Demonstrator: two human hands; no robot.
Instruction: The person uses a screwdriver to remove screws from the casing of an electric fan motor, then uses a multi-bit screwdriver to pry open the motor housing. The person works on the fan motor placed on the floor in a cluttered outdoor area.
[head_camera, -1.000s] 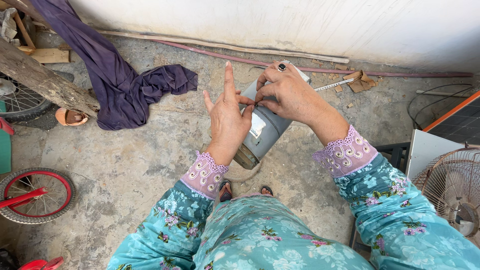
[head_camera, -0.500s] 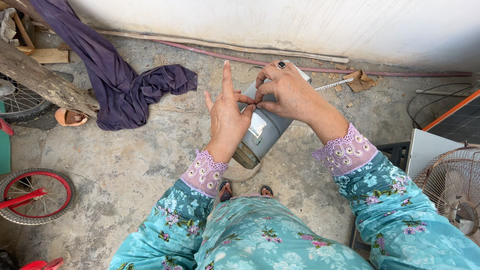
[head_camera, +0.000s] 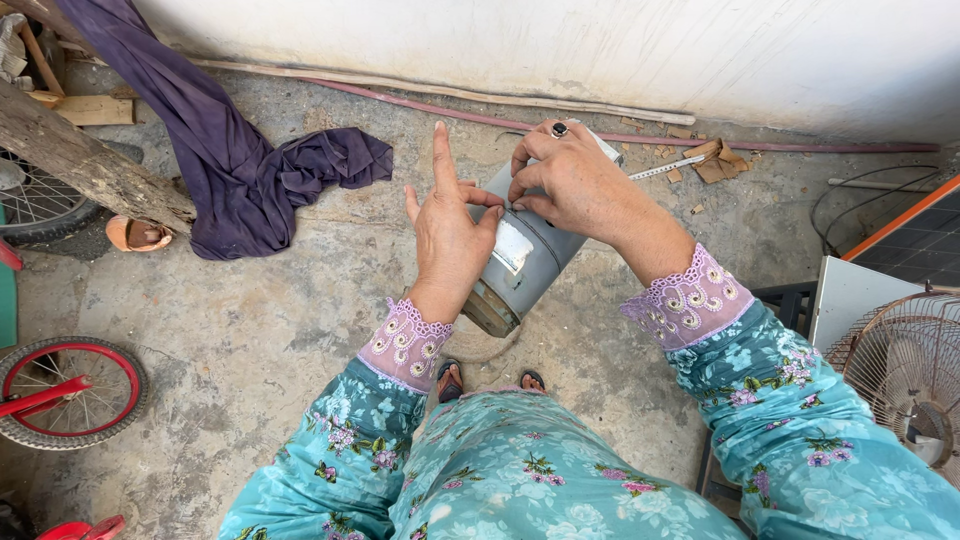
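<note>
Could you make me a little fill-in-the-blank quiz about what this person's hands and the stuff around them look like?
1. Both hands hold a grey ____-shaped metal housing above the concrete floor.
2. The right hand wears a dark ____ on one finger.
3. The left hand has its index finger pointing ____.
4. A ____-coloured cloth lies draped on the floor near a wooden log.

Missing words: cylinder; ring; up; purple

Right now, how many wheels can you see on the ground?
2. One red-rimmed wheel lies at the lower left. One spoked wheel sits at the left edge, partly behind a log. Others may be hidden outside the view.
</note>
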